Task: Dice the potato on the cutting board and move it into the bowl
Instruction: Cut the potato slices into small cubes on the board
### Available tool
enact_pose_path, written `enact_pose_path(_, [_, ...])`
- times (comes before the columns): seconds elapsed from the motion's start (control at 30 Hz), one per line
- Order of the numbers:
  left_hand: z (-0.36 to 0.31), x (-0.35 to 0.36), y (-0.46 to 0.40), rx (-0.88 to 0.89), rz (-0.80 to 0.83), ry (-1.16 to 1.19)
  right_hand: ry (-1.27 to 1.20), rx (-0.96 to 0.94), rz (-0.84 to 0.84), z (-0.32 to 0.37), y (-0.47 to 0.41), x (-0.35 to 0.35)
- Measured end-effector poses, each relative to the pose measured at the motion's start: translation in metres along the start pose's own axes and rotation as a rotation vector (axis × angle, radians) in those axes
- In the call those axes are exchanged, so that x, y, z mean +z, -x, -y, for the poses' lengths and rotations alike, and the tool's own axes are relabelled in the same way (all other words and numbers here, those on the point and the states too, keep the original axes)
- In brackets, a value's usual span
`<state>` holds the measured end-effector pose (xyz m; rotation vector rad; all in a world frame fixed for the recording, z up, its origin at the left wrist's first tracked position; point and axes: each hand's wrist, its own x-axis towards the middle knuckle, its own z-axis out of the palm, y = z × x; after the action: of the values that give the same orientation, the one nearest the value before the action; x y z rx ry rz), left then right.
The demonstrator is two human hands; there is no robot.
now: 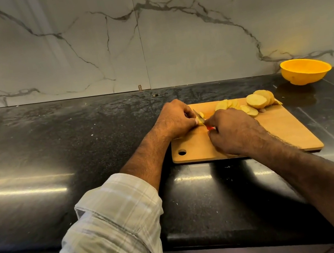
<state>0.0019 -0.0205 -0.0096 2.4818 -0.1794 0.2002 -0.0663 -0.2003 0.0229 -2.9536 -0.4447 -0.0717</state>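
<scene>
We have just one view, from a camera on the person's head. It looks forward and down over the dark counter [53, 146] toward the marble wall [81, 52]. Both arms reach out from the bottom edge. The cutting board [284, 128] sits near, right of the middle, and the wide lens bends the edges.

No legible text, labels, brands, numbers or signs in the head view. Surfaces checked: wooden cutting board [273, 129] under both hands, yellow bowl [305, 70] beyond and to the right of the right hand, black countertop [53, 146], marble-patterned backsplash [79, 41]. All unmarked. The fixture at the upper right edge is too blurred to read.
</scene>
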Motion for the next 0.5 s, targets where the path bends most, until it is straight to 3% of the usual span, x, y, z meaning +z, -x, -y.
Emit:
enact_pose_path(0.2, [-0.001,-0.002,0.002,-0.007,0.007,-0.002,0.094,0.0,0.062,0.017,-0.008,-0.003])
enact_pose_path(0.5, [0.0,-0.005,0.008,-0.01,-0.018,0.06,-0.085,0.0,-0.087,-0.005,0.001,0.001])
